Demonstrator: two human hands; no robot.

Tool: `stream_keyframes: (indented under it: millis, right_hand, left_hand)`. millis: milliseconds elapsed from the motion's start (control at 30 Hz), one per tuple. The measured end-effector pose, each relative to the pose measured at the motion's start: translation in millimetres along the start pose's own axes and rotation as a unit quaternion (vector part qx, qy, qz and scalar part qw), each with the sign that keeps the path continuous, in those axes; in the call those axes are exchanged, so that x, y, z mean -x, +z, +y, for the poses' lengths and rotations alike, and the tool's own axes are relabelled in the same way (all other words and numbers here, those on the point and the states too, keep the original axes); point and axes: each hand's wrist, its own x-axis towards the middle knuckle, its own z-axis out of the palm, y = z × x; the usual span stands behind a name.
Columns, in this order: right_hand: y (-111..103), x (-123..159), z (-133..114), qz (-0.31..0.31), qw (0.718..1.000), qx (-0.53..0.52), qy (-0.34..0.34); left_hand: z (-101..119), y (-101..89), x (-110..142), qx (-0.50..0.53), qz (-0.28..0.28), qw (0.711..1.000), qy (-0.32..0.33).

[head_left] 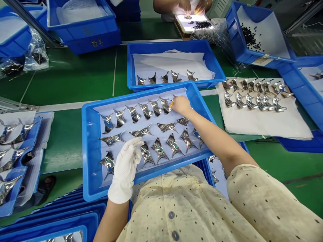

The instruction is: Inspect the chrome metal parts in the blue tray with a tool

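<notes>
A blue tray (86, 151) lined with white sheet lies in front of me, with rows of shiny, pointed metal pieces (145, 110) in it. My right hand (182, 105), bare, is closed around a thin tool with a yellow handle (171, 105). The tool is at the right end of the far row, close to a metal piece (165, 105). My left hand (126, 164), in a white glove, is over the tray's near left part. Its fingers are bent and pressed together beside another metal piece (147, 154); whether they hold anything is hidden.
Behind stands a second blue tray (130, 67) with several metal pieces. More pieces lie on white paper (267, 122) at right and on a blue rack (31, 141) at left. Stacked trays (75, 222) are below. Across the green bench, a co-worker's hands (193, 6) handle small black parts.
</notes>
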Motion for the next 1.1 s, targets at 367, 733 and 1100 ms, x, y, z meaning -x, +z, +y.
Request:
stream_keyframes:
  millis: [367, 733, 1100]
  right_hand:
    - [-9, 34, 56, -0.022, 0.997, 0.060, -0.035]
    - [11, 37, 25, 0.009, 0.992, 0.088, -0.085]
    - [1, 42, 22, -0.005, 0.994, 0.081, -0.069]
  left_hand:
    - [-4, 0.6, -1, 0.009, -0.015, 1.000, -0.013]
    - [-6, 1.1, 2, 0.007, -0.052, 0.999, -0.001]
    - [-8, 2.2, 1, 0.018, -0.057, 0.998, -0.004]
